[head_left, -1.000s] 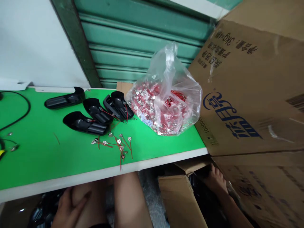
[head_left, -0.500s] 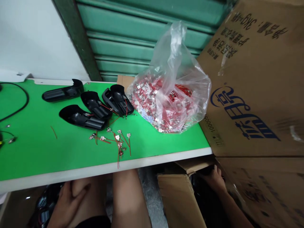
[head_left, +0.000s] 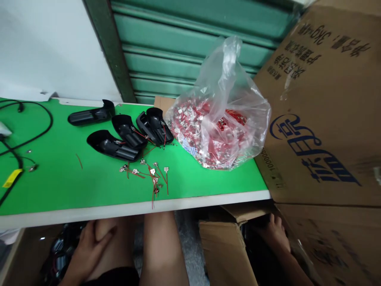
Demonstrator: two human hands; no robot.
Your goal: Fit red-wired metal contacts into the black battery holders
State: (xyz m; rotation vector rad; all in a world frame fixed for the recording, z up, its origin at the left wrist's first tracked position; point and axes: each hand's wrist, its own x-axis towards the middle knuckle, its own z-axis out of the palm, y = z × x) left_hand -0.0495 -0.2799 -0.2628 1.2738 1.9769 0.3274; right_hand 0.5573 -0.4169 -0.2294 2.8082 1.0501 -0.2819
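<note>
My left hand [head_left: 89, 248] rests on my left knee below the table, fingers apart and holding nothing. My right hand [head_left: 275, 234] is down inside an open cardboard box [head_left: 226, 250] under the table's right end. Its fingers are bent around something dark that shadow hides. Several black plastic shells [head_left: 114, 149] lie on the green table [head_left: 98, 186], some with red wires in them. In front of them are small metal contact plates [head_left: 152, 171] with red wires. A clear plastic bag [head_left: 223, 131] full of similar wired plates stands at the right.
Large cartons [head_left: 321, 111] rise along the right side. A black cable [head_left: 44, 131] with a yellow tag [head_left: 12, 178] lies at the table's left. Dark parts [head_left: 61, 246] sit in a container left of my leg. A green shutter [head_left: 178, 43] stands behind the table.
The view has shifted left, so more of the cable and its yellow tag show. My right hand has turned slightly inside the box; my left hand stays on the knee.
</note>
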